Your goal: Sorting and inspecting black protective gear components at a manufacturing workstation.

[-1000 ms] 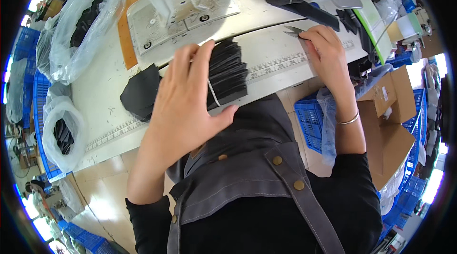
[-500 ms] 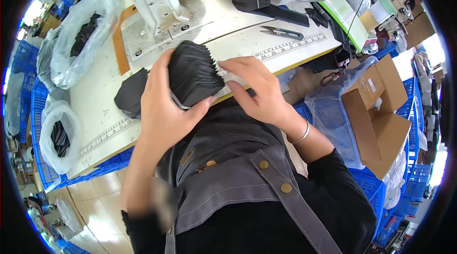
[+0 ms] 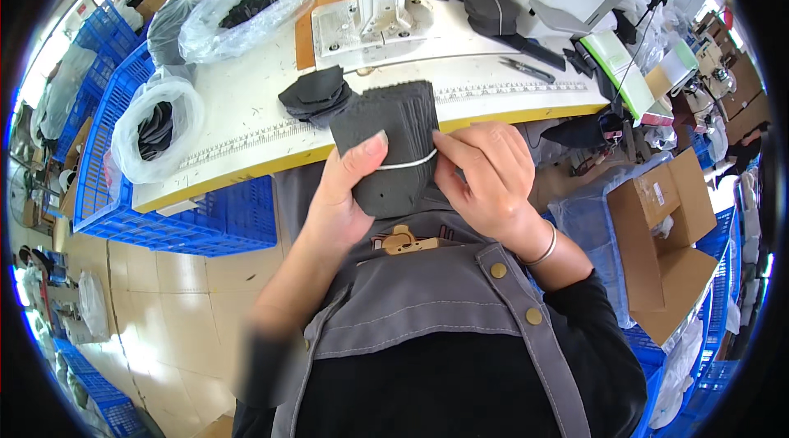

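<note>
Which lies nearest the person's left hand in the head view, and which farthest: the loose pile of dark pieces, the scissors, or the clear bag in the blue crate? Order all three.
1. Loose pile of dark pieces: on the table just above the left hand.
2. Clear bag: in the blue crate, farther left.
3. Scissors: far to the right on the table.

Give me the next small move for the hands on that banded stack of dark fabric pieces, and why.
Probably slip the right hand's fingertips under the white band and work it off the stack of dark fabric pieces. The left hand already grips the stack from its side, thumb pressed across the front, held clear of the white table, and the right fingers sit right at the band's end.
</note>
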Demonstrator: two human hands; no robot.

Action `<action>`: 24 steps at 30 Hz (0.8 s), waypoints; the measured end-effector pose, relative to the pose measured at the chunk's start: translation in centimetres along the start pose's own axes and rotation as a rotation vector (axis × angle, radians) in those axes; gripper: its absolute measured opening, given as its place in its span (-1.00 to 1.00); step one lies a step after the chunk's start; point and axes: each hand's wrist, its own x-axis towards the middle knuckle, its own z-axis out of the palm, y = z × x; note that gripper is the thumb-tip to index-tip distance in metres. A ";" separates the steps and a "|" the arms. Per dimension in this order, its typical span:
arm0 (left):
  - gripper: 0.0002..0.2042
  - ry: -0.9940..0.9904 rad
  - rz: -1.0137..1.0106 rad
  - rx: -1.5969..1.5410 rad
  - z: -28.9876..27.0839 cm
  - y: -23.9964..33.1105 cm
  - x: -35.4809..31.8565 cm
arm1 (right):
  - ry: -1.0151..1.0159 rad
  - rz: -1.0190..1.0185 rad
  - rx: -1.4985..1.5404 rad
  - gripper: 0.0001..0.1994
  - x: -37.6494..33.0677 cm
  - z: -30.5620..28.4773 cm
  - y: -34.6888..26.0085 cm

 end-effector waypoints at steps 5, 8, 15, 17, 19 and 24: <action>-0.54 0.220 0.138 -0.132 0.7 0.5 0.6 | -0.072 0.007 0.255 -0.75 -0.7 -1.2 -0.6; -0.55 0.250 0.202 -0.299 -0.5 0.9 1.9 | -0.155 0.025 0.291 -0.76 -2.4 -1.5 -0.9; -0.36 0.169 0.324 0.829 -0.4 2.0 4.8 | -0.084 0.729 -0.055 -0.92 -4.4 -3.9 10.8; -0.26 0.075 0.350 1.065 -0.5 2.2 7.3 | -0.107 0.927 -0.064 -0.84 -5.2 -5.0 17.2; -0.25 -0.023 0.495 1.563 0.4 2.3 9.1 | -0.071 1.215 0.056 -0.82 -6.0 -5.9 21.7; -0.12 -0.162 0.270 1.608 -2.3 -1.5 12.1 | -0.057 0.834 -0.339 -0.84 -10.0 -5.3 24.5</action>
